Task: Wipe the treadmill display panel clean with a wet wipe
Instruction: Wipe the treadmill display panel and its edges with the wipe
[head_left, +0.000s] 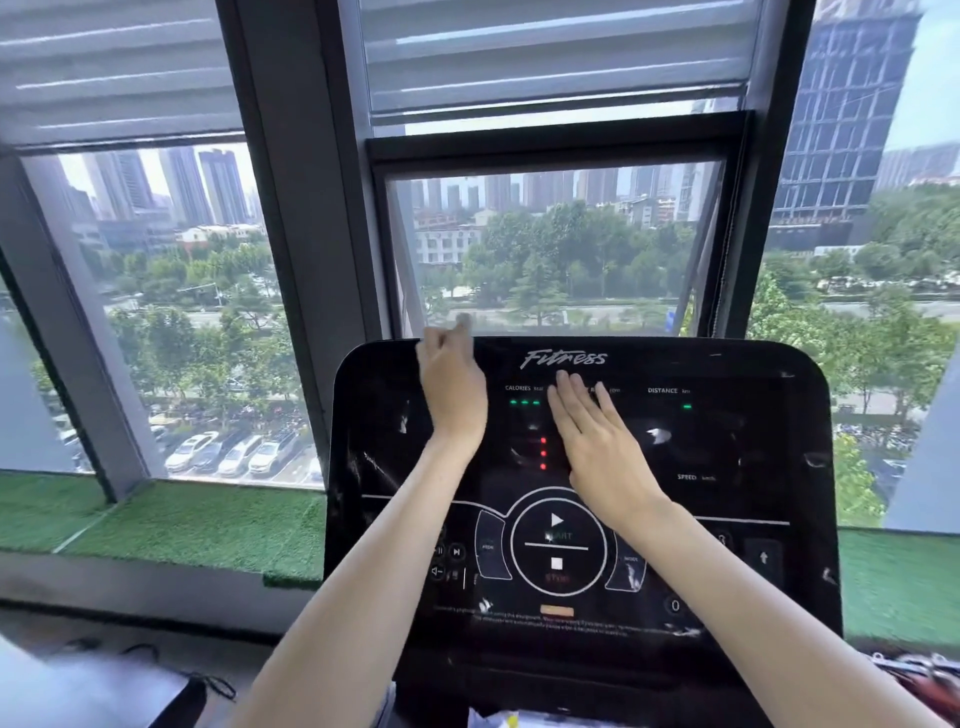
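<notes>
**2 bare hands over a smeared black treadmill console**

The left hand (452, 387) is at the far left part of the glossy black treadmill display panel (727, 452), back of the hand up. Its fingers are curled at the panel's far edge and blurred, so I cannot tell whether it has hold of anything. The right hand (602, 447) lies palm down on the panel's middle, fingers straight and close together, gripping nothing that shows.

The panel fills the near centre of the view, tilted up toward the person. It is a wide slab with rounded far corners and a shiny, reflective face. White smears and streaks (658, 435) are scattered over it, thickest along the left and right margins and near the bottom. Slanted white lettering (563, 358) runs along the far edge. Below it sit 3 green dashes (524, 402) and a column of 3 red lights (543, 453) between the hands. A white-outlined round start and stop control (557, 540) lies near the wrists.

The panel's right half and near edge are uncovered by either hand. Just beyond the far edge stands a dark-framed window (561, 249) with grey slatted blinds (556, 52) above. A sill covered in rough green artificial turf (197, 525) runs left of the panel.
</notes>
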